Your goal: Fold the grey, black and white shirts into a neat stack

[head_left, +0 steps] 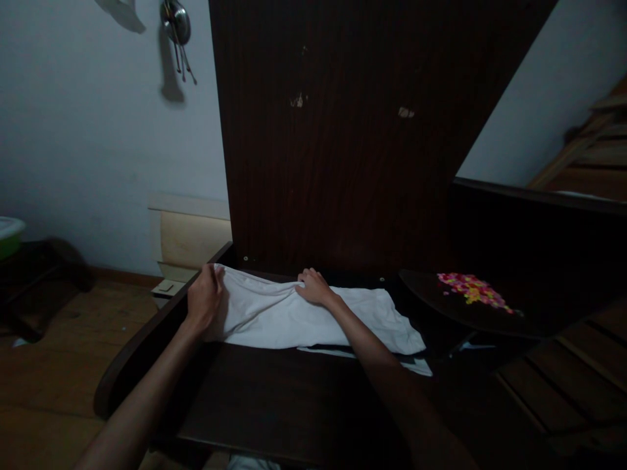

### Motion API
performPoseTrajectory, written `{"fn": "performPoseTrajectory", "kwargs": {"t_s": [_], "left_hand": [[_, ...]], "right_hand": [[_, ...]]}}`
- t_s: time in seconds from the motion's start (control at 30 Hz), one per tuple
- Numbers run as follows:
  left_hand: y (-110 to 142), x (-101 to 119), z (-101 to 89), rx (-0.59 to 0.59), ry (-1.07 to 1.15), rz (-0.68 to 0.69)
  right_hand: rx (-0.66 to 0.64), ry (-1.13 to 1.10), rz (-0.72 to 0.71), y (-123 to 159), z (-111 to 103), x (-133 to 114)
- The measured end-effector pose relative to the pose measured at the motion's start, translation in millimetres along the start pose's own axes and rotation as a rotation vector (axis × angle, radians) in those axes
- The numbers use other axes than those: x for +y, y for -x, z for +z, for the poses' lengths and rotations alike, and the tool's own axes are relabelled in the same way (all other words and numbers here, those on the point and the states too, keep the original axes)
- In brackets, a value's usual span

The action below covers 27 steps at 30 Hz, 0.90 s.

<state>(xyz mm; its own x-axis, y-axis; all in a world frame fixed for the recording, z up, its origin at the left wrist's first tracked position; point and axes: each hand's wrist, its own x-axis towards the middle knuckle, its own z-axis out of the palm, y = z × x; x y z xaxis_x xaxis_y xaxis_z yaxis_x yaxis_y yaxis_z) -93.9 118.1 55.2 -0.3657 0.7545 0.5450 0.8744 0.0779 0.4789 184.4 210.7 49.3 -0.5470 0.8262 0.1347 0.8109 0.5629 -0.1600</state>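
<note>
A white cloth garment (274,320) lies lengthwise along the back of a dark wooden desk top (264,398); its exact kind I cannot tell. My left hand (204,300) is closed on the garment's left end, close to the desk's raised side edge. Around the middle of its upper edge, my right hand (314,287) pinches the fabric, and creases run between the two hands. The right end of the garment lies loose, with another pale layer (416,365) showing under it.
A dark wooden panel (337,143) rises behind the desk. To the right, a rounded shelf (426,294) bears many small pink and yellow pieces (473,290). A green tub (10,238) rests on a dark stool (44,267) at far left.
</note>
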Motion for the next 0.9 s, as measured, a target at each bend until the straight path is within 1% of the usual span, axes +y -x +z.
{"fn": "performPoseTrajectory", "kwargs": {"t_s": [0.17, 0.27, 0.37, 0.47, 0.6, 0.67, 0.77, 0.83, 0.9], "left_hand": [[-1, 12, -2.0, -0.143, -0.312, 0.011], [-2, 19, 2.2, -0.213, -0.465, 0.014], [-5, 16, 13.5, -0.275, -0.538, 0.074], [-8, 8, 28.7, -0.311, -0.563, 0.123], [-12, -3, 47.8, -0.358, -0.581, 0.145], [-13, -7, 55.4, -0.416, -0.577, 0.205], [-16, -12, 64.1, -0.503, -0.576, 0.369], [-18, -15, 68.1, -0.529, -0.586, 0.456], [-19, -19, 71.0, -0.534, -0.595, 0.498]], "right_hand": [[-0.007, -0.128, 0.068, 1, 3, 14], [0.012, -0.158, 0.073, 4, 0, 24], [-0.025, -0.222, 0.001, 8, -5, 37], [-0.085, -0.277, -0.097, 16, -7, 47], [-0.118, -0.269, -0.244, 29, -5, 52], [-0.126, -0.220, -0.305, 37, -2, 52], [-0.099, -0.149, -0.350, 48, 0, 51], [-0.070, -0.124, -0.327, 53, -1, 52], [-0.048, -0.101, -0.267, 58, -3, 55]]}}
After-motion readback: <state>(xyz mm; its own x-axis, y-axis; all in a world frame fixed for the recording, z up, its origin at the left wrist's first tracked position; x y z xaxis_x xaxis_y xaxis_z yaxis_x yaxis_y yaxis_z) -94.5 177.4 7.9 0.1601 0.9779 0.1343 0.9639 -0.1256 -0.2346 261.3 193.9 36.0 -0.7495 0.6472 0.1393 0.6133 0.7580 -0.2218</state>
